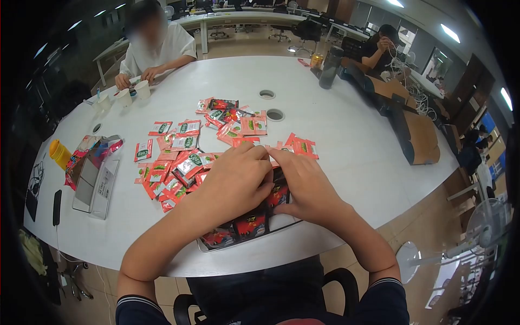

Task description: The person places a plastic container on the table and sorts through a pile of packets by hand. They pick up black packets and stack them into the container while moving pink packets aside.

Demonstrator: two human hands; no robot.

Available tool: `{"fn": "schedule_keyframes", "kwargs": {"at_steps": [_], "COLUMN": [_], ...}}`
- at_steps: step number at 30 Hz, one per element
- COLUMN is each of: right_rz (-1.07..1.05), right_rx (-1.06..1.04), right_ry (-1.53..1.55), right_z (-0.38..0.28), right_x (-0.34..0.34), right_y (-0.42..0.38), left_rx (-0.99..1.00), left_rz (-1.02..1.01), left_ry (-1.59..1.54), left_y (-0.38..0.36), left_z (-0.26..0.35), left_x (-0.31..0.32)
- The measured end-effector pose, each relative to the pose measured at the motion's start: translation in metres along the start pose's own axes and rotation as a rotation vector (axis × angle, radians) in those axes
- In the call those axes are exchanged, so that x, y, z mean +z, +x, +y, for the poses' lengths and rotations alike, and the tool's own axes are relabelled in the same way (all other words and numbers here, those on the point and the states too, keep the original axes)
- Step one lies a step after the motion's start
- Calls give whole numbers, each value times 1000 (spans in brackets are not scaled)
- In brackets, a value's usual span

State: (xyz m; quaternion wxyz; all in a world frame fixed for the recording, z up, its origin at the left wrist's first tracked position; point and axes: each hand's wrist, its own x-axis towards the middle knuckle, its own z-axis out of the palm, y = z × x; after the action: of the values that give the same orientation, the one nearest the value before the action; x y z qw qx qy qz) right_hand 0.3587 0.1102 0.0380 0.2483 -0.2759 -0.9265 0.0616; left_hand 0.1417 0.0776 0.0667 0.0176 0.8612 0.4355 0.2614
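Observation:
My left hand (pixel 241 176) is curled over an open tray or box (pixel 206 246) at the table's near edge, its fingers partly hidden. From the other side my right hand (pixel 311 187) bends round the same spot, forefinger touching my left hand and thumb stretched low. Between the two hands shows a black-and-red sachet (pixel 280 190); what each hand grips is hidden. More black-and-red sachets (pixel 252 225) lie in the tray below my hands. Loose red-and-white sachets (pixel 187 142) are heaped left of and beyond my hands, some with green labels.
On the left stand an opened white carton (pixel 97 187) and a yellow-capped bottle (pixel 58 151). Opposite, a person in white (pixel 157 51) handles things near paper cups (pixel 142 89). A dark tumbler (pixel 330 67), a can (pixel 316 59) and brown cardboard (pixel 414 138) are at the right.

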Motion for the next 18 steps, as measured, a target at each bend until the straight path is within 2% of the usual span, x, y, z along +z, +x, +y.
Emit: {"fn": "schedule_keyframes", "kwargs": {"at_steps": [3,6,12,18], "right_rz": [-127,-42,-52,-83], "right_rx": [82,41,48,52], "right_ry": [-16,-126,-249,-112], "right_z": [-5,-1,-8,-11], "right_x": [-1,9,11,1], "right_y": [4,1,3,2], "left_rx": [-28,-57,-98,-145], "left_rz": [-54,-102,-164,-182], "left_ry": [-56,-112,-217,-258], "left_y": [0,1,1,1], "left_z": [0,2,-3,-4], "left_x": [-4,-9,-18,-25]}}
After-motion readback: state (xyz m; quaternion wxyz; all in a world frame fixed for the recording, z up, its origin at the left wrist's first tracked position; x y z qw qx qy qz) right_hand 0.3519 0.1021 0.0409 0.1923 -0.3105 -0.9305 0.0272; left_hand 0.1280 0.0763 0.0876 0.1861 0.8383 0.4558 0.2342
